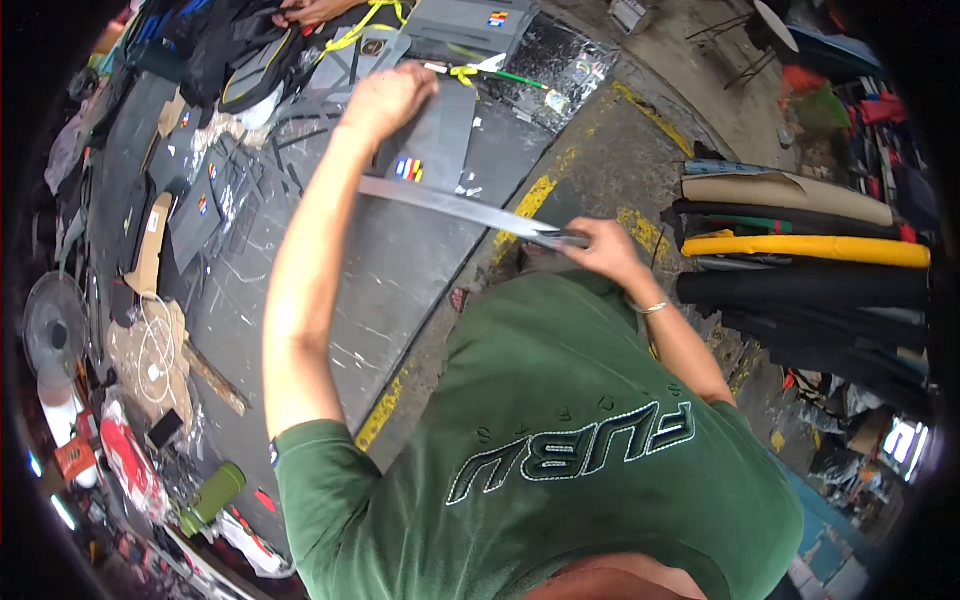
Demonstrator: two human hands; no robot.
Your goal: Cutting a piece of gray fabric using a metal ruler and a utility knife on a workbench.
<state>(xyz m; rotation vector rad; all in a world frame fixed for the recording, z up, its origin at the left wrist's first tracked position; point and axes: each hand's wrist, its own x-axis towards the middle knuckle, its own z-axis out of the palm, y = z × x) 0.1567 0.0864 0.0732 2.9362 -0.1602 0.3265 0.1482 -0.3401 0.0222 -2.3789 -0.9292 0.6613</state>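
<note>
My left hand [388,100] reaches far over the dark table, its fingers curled closed at the edge of a grey fabric panel [440,135] with a small coloured patch. What the fingers hold is hidden. Just beyond the fingertips lies a thin green stick [515,78] with yellow cord about it. Near my body, my right hand [608,250] is closed around a dark-handled tool that looks like scissors [565,238]. A long grey strip [440,203] runs from this tool across the table edge, passing behind my left forearm.
Another person's hand [315,12] is at the table's far side, beside black bags [255,75]. More grey panels [195,215] and scraps lie on the left. Fabric rolls, one yellow [810,248], are stacked to the right. A fan [57,325] stands at far left.
</note>
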